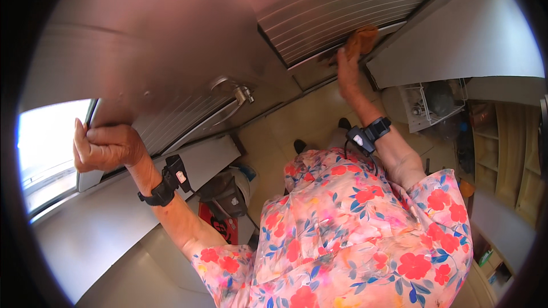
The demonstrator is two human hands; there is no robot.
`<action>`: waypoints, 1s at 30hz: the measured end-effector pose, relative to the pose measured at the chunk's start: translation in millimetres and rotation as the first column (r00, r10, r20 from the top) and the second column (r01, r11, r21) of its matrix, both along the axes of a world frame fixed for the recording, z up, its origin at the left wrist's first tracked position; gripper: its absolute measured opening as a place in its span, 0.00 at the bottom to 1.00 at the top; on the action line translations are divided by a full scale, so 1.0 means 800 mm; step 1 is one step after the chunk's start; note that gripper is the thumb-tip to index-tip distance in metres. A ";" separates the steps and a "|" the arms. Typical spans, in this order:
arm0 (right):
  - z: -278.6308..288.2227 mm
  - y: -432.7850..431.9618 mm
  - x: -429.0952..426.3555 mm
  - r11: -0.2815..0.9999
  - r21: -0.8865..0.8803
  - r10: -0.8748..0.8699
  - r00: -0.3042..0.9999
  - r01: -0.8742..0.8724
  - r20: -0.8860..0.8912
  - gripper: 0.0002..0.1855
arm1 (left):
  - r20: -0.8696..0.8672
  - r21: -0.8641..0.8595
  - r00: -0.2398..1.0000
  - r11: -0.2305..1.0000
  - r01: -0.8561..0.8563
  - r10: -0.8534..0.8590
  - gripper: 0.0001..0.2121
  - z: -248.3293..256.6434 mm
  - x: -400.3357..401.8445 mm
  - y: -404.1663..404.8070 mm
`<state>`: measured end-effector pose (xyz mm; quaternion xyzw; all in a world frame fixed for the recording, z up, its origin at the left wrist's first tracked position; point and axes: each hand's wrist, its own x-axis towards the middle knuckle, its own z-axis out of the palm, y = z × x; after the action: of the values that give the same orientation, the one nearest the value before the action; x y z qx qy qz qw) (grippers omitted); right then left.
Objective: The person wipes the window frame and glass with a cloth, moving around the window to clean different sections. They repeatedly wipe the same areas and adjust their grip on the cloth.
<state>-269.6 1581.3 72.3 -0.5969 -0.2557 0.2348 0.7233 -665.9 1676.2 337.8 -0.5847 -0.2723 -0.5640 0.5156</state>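
My left hand (109,147), fingers curled, is at the edge of a metal door panel (180,38) beside the bright window; its fingertips meet at the panel's edge. My right hand (349,68) is on an orange-brown cloth (363,40), which lies against the lower edge of the door's ribbed section (342,13). The cloth is a little blurred. Between my hands, a metal lever handle (243,94) sticks out from the door. Both wrists carry black straps with small devices.
A window (51,149) is at the left, above a pale ledge (107,214). A white wire rack (441,111) with things in it and wooden shelving (505,149) stand at the right. Below are a bucket (246,184) with a dark bag, a red item (220,224) and tiled floor (269,132).
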 end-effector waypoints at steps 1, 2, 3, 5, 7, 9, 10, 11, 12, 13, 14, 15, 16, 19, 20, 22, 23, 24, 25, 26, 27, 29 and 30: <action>-0.005 0.001 -0.023 0.998 0.048 0.047 0.999 -0.048 0.025 0.39 | 0.001 0.000 1.000 1.000 0.004 -0.004 0.10 -0.001 0.001 0.001; -0.008 0.002 -0.045 0.995 0.040 0.086 0.996 -0.087 0.035 0.38 | -0.002 -0.011 1.000 1.000 -0.001 0.001 0.10 -0.001 0.003 0.002; -0.008 0.002 -0.066 0.990 0.057 0.125 0.990 -0.129 0.064 0.37 | -0.006 -0.023 1.000 1.000 -0.005 0.005 0.10 -0.001 0.005 0.003; -0.004 -0.005 -0.101 0.971 0.025 0.237 0.971 -0.238 0.032 0.34 | -0.006 -0.046 0.997 0.996 0.076 -0.077 0.10 -0.001 0.011 0.009; 0.005 -0.014 -0.128 0.923 -0.077 0.368 0.922 -0.378 -0.116 0.30 | -0.018 -0.071 0.996 0.994 0.080 -0.082 0.10 -0.001 0.017 0.016; 0.019 -0.011 -0.145 0.904 -0.090 0.389 0.890 -0.419 -0.236 0.27 | -0.032 -0.065 0.995 0.994 0.093 -0.095 0.10 0.000 0.020 0.022; 0.027 -0.011 -0.150 0.894 -0.103 0.390 0.869 -0.437 -0.306 0.26 | -0.034 -0.075 0.995 0.993 0.089 -0.092 0.10 0.000 0.020 0.023; 0.037 -0.013 -0.154 0.912 -0.026 0.372 0.853 -0.409 -0.365 0.25 | -0.031 -0.098 0.997 0.993 0.065 -0.069 0.10 0.000 0.019 0.024; 0.049 -0.016 -0.154 0.925 0.049 0.362 0.833 -0.377 -0.418 0.25 | -0.022 -0.100 0.996 0.992 0.079 -0.082 0.09 -0.001 0.016 0.023; 0.063 -0.016 -0.155 0.944 0.067 0.312 0.808 -0.323 -0.500 0.24 | -0.029 -0.094 0.995 0.992 0.090 -0.093 0.09 -0.003 0.013 0.021; 0.079 -0.024 -0.152 0.918 0.124 0.394 0.840 -0.376 -0.373 0.24 | -0.031 -0.100 0.995 0.991 0.090 -0.094 0.09 -0.004 0.009 0.019; 0.100 -0.040 -0.145 0.903 0.124 0.430 0.861 -0.412 -0.272 0.23 | -0.021 -0.112 0.997 0.991 0.077 -0.080 0.10 -0.006 0.004 0.017; 0.122 -0.047 -0.143 0.887 0.121 0.462 0.871 -0.447 -0.168 0.22 | -0.004 -0.137 0.995 0.986 0.099 -0.101 0.10 -0.008 0.001 0.016; 0.187 -0.034 -0.144 0.818 0.434 0.127 0.855 -0.377 0.503 0.24 | 0.061 -0.206 0.991 0.970 0.131 -0.121 0.10 -0.012 -0.006 0.014; 0.207 -0.027 -0.131 0.837 0.408 -0.092 0.642 -0.364 0.761 0.25 | 0.068 -0.213 0.989 0.967 0.142 -0.130 0.10 -0.013 -0.006 0.014; 0.226 -0.007 -0.131 0.865 0.367 -0.288 0.259 -0.343 0.922 0.26 | 0.038 -0.186 0.991 0.974 0.130 -0.125 0.10 -0.014 -0.002 0.016; 0.226 0.004 -0.133 0.904 0.267 -0.226 0.156 -0.335 0.962 0.27 | 0.011 -0.148 0.995 0.984 0.100 -0.100 0.10 -0.013 0.000 0.017; 0.219 0.012 -0.134 0.921 0.166 -0.153 0.064 -0.351 0.986 0.28 | 0.005 -0.126 0.999 0.991 0.053 -0.053 0.10 -0.014 0.004 0.017; 0.204 0.016 -0.136 0.912 0.212 -0.208 0.049 -0.350 0.977 0.27 | -0.013 -0.101 0.997 0.992 0.073 -0.074 0.10 -0.015 0.007 0.016; 0.184 0.017 -0.137 0.925 0.181 -0.192 0.000 -0.333 0.981 0.26 | -0.019 -0.094 0.997 0.993 0.072 -0.074 0.10 -0.014 0.010 0.016; 0.160 0.016 -0.136 0.939 0.146 -0.170 -0.051 -0.313 0.984 0.25 | -0.032 -0.076 0.996 0.994 0.076 -0.079 0.10 -0.014 0.013 0.014; 0.106 0.000 -0.117 0.962 -0.025 -0.033 -0.206 -0.270 0.978 0.22 | -0.014 -0.076 0.995 0.992 0.096 -0.097 0.10 -0.011 0.018 0.014; 0.078 -0.005 -0.107 0.958 -0.062 -0.004 -0.232 -0.279 0.973 0.20 | 0.001 -0.104 0.997 0.991 0.079 -0.080 0.11 -0.009 0.020 0.013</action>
<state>-355.1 1577.5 134.5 -0.4536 -0.8069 -0.2622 0.2727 -650.2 1686.9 330.6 -0.6221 -0.2767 -0.5682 0.4622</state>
